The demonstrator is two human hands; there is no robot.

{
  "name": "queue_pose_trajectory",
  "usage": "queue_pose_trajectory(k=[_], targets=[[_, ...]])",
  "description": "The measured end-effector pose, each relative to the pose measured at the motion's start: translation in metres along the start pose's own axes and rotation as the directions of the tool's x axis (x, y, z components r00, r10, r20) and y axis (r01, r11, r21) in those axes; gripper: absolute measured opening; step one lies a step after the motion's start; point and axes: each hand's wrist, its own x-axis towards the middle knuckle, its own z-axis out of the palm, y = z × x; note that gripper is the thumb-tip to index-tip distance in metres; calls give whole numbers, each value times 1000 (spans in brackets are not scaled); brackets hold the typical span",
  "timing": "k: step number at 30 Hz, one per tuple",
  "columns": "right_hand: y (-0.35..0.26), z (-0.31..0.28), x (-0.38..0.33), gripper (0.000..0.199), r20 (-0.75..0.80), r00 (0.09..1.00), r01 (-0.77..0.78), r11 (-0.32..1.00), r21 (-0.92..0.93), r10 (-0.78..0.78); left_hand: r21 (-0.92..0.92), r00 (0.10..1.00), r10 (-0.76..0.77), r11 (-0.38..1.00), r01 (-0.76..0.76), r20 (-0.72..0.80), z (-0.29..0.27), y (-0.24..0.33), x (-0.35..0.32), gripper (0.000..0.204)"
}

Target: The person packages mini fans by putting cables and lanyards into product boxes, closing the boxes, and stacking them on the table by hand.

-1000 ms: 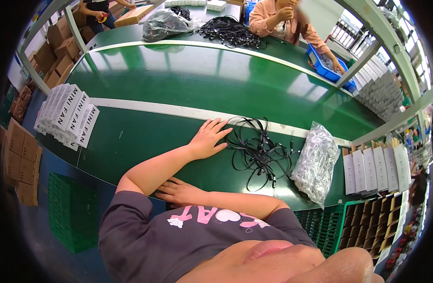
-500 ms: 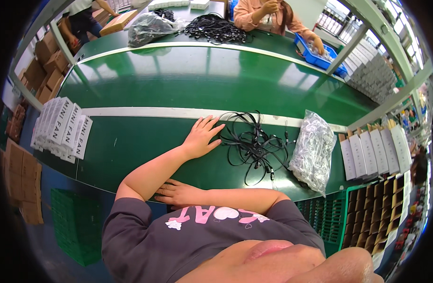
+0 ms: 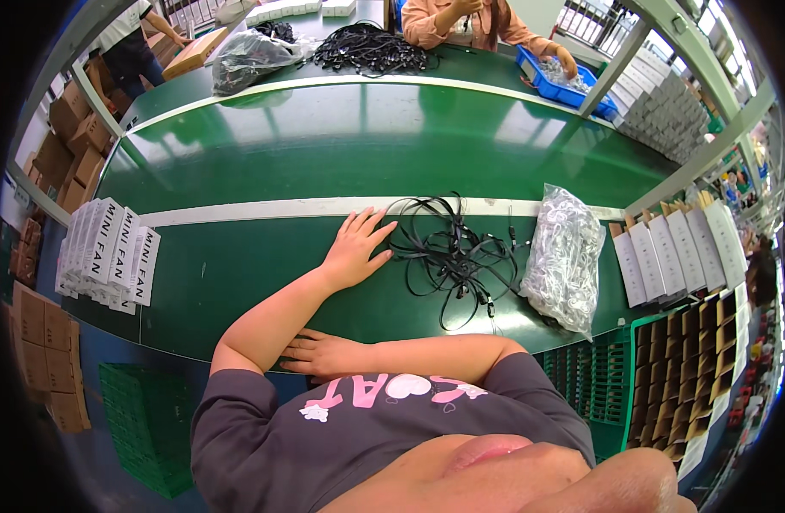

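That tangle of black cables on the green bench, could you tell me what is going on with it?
A person sits at the green bench with the left hand flat on it, fingertips touching the tangle of black cables. The right hand rests at the near edge, holding nothing. A clear bag of small white parts lies right of the cables, and a stack of white boxes stands to the left.

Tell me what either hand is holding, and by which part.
Nothing is held. The left hand lies flat beside the tangled black cables; the right hand rests at the green table's edge.
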Motion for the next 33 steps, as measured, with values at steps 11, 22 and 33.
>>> queue_pose_trajectory(k=[11,22,33], targets=[[0,-2,1,71,-11,1000,-2,1000,-10,2,-4,1000,4,1000,-4,16,0,1,1,52],[-1,-6,0,59,-40,999,6,1000,18,-6,-3,1000,5,1000,-5,2,0,1,1,52],[0,1,0,70,-29,1000,-5,1000,6,5,-2,1000,0,1000,0,13,-1,2,1,52]])
